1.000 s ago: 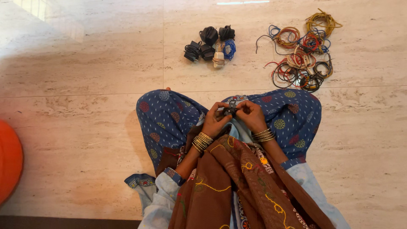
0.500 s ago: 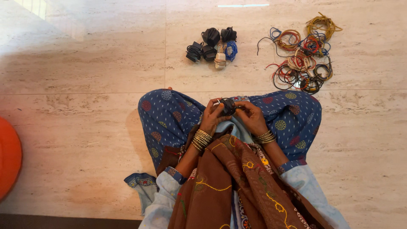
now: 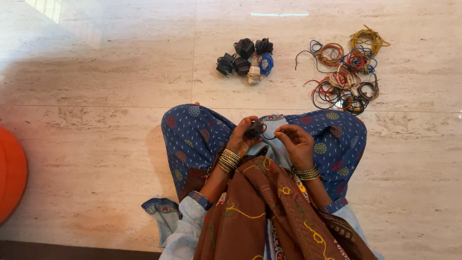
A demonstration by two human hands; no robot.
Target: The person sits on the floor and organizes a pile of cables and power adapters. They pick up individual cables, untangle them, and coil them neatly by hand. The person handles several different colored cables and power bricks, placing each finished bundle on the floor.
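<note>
**A small black cable bundle, held over the lap**

Here, a person sits cross-legged on a pale stone floor [image 3: 96, 96], and both hands meet above the blue patterned trousers [image 3: 192, 132]. The left hand [image 3: 240, 139] is curled closed around a small black coiled cable [image 3: 255, 129], which sits in the fingers just above the lap, between the two knees. A thin black loose end arcs from the bundle toward the right hand [image 3: 296, 139]; that hand's thumb and forefinger are drawn narrow together, apparently pinching the end, though the strand is too fine to be sure of the contact.

By the look of it, the bundle is light and soft, a springy coil rather than a stiff object. Such wire tends to uncoil when released, so the body of the coil seems the sound place to grip, with the free end kept between fingertips. Its sheath looks smooth and may slip; it does not seem fragile.

Ahead on the floor, well apart from the hands, lies a group of wound-up cables [image 3: 248, 60], mostly black with one blue and one whitish. To their right sits a loose tangle of coloured wires [image 3: 344, 72] in red, yellow, blue and black. An orange rounded object [image 3: 12, 173] shows at the left edge. A brown embroidered scarf [image 3: 260, 212] hangs down over the person's front.
</note>
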